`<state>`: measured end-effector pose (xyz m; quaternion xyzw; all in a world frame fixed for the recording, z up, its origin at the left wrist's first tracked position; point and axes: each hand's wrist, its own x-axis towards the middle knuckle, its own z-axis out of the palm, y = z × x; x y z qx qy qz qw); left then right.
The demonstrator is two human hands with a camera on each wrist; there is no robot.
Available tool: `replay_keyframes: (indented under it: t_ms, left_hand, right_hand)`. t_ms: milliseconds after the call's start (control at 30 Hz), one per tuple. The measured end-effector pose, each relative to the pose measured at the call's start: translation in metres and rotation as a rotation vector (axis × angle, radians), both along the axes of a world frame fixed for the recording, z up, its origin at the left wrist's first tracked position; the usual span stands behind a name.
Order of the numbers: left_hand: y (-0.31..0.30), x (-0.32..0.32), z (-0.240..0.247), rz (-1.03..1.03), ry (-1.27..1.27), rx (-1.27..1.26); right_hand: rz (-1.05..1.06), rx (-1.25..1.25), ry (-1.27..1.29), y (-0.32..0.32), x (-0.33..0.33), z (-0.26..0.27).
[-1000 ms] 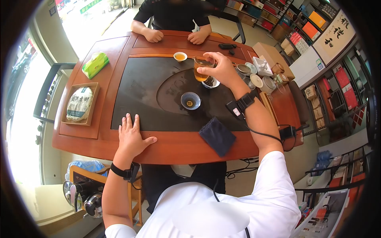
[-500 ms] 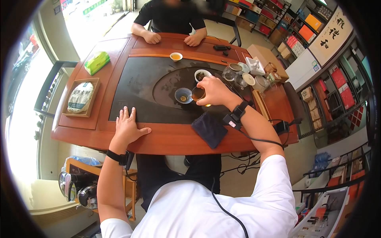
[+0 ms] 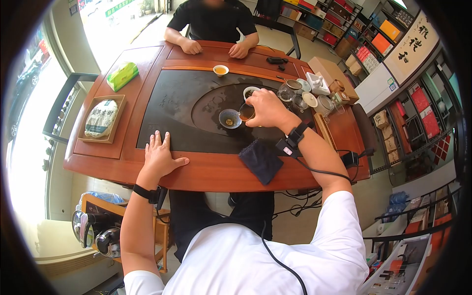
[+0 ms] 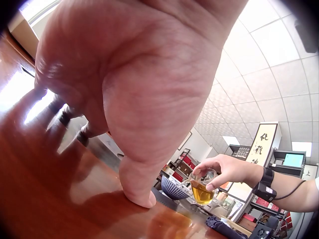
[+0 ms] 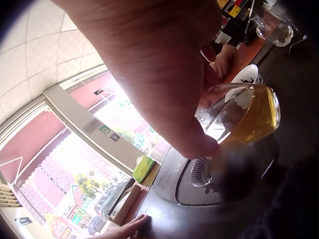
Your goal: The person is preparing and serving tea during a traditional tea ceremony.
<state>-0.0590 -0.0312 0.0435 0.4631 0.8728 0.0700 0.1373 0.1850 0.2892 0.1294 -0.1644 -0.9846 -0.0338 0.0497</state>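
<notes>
My right hand (image 3: pixel 269 112) grips a small glass pitcher (image 3: pixel 246 113) of amber tea between thumb and fingers. The pitcher leans toward a blue-and-white ribbed cup (image 3: pixel 229 119), its lip close by the cup's right side. In the right wrist view the tea (image 5: pixel 261 119) lies slanted in the tilted glass. Beyond that hand, partly hidden by it, stands a white bowl (image 3: pixel 250 92) with dark tea leaves. Palm down, my left hand (image 3: pixel 160 156) rests on the wooden front edge of the table, fingers spread and thumb out to the side.
A folded dark cloth (image 3: pixel 261 161) lies at the tray's front edge. Farther back sits a white cup of tea (image 3: pixel 221 70), before a seated person's hands. Glassware and lids (image 3: pixel 300 98) crowd the right side. On the left are a boxed tea cake (image 3: pixel 102 119) and a green tissue pack (image 3: pixel 122 76).
The right hand has brought the pitcher from above the white bowl nearer to me, down beside the ribbed cup, and tilted it. The left hand stays on the table.
</notes>
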Motion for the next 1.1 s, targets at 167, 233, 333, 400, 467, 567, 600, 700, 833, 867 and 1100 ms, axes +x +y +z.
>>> replay_keyframes:
  t_ms: [167,233,333,400,467,567,600,700,833,867,1100]
  left_hand:
    - [0.000,0.002,0.004,0.001,-0.002,-0.005]
    - [0.000,0.001,0.003,0.000,0.000,-0.001]
    - [0.000,0.001,0.003,-0.002,0.005,-0.003]
    - [0.000,0.001,0.003,-0.004,0.006,-0.004]
    - [0.000,0.001,0.002,-0.005,0.006,-0.001]
    - [-0.001,0.000,0.000,-0.006,0.005,0.003]
    - [0.000,0.000,0.000,-0.008,0.007,0.001]
    - [-0.001,-0.001,-0.001,-0.011,0.004,0.001]
    - [0.000,-0.001,0.000,-0.008,0.002,-0.005]
    - [0.001,0.000,0.001,-0.009,-0.001,-0.008]
    - [0.000,0.001,0.002,-0.003,-0.005,-0.012]
  right_hand:
    - [0.009,0.022,0.036,0.000,0.000,0.008]
    - [0.012,0.037,0.049,0.000,0.001,0.009]
    - [0.033,0.072,0.104,0.000,0.002,0.007]
    - [0.032,0.069,0.126,-0.001,0.004,0.003]
    - [0.012,0.039,0.123,-0.002,0.007,-0.002]
    - [-0.011,-0.008,0.198,-0.001,0.012,-0.016]
    - [-0.030,-0.076,0.208,0.001,0.014,-0.020]
    - [-0.096,-0.283,0.293,0.010,0.021,-0.029]
    - [-0.181,-0.570,0.521,0.018,0.013,-0.016]
    - [-0.192,-0.598,0.591,0.019,0.005,-0.013]
    - [-0.217,-0.624,0.672,0.022,-0.081,-0.027]
